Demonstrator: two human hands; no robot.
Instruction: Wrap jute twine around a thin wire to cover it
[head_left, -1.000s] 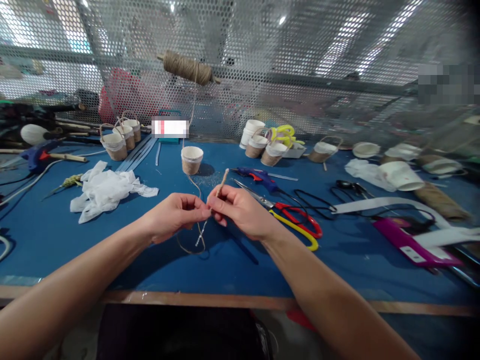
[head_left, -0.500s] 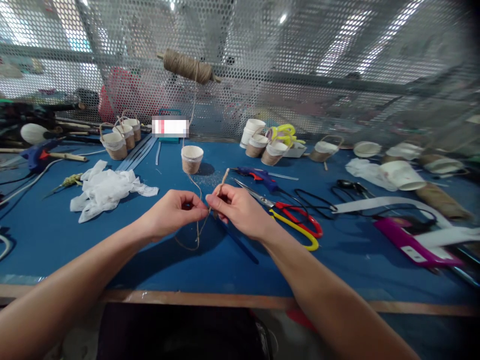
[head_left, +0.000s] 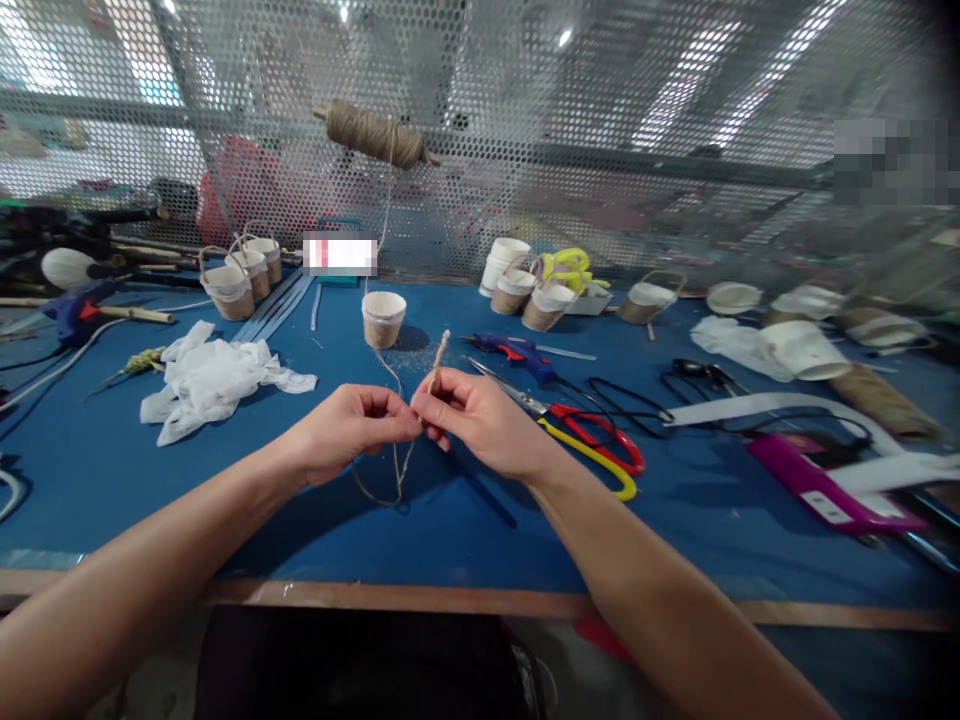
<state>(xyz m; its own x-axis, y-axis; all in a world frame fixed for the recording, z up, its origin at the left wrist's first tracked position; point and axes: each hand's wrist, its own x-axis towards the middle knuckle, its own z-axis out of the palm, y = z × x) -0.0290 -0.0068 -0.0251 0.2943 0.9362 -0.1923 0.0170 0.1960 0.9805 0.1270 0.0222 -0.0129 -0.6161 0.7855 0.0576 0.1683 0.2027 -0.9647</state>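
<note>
Clock positions are taken from the hands as dial centre. The work is carried out on a blue counter (head_left: 300,548), backed by a perforated metal screen (head_left: 525,80). At 12 o'clock a spool (head_left: 376,135) is held against the screen. By the grip of the right hand (head_left: 476,418), a twine-wrapped rod (head_left: 441,357) is pinched above the counter, its tip directed between 12 and 1 o'clock. The grip of the left hand (head_left: 360,425) is pressed together at the rod's lower end, where twine (head_left: 389,195) appears to be pinched; exact contact is covered by the fingers.

Progress is judged partial. The rod's visible upper length is covered; its lower end is hidden and cannot be assessed. The strand is judged not yet cut, being led from the spool past the paper cup (head_left: 384,322) at 11 o'clock into a slack loop beneath the hands. Handles are fitted to cups (head_left: 229,293) at 10 o'clock; none is seen on the paper cup.

A white label (head_left: 823,507) is carried by a purple box (head_left: 787,475) at 3 o'clock. No brand or writing can be read.
</note>
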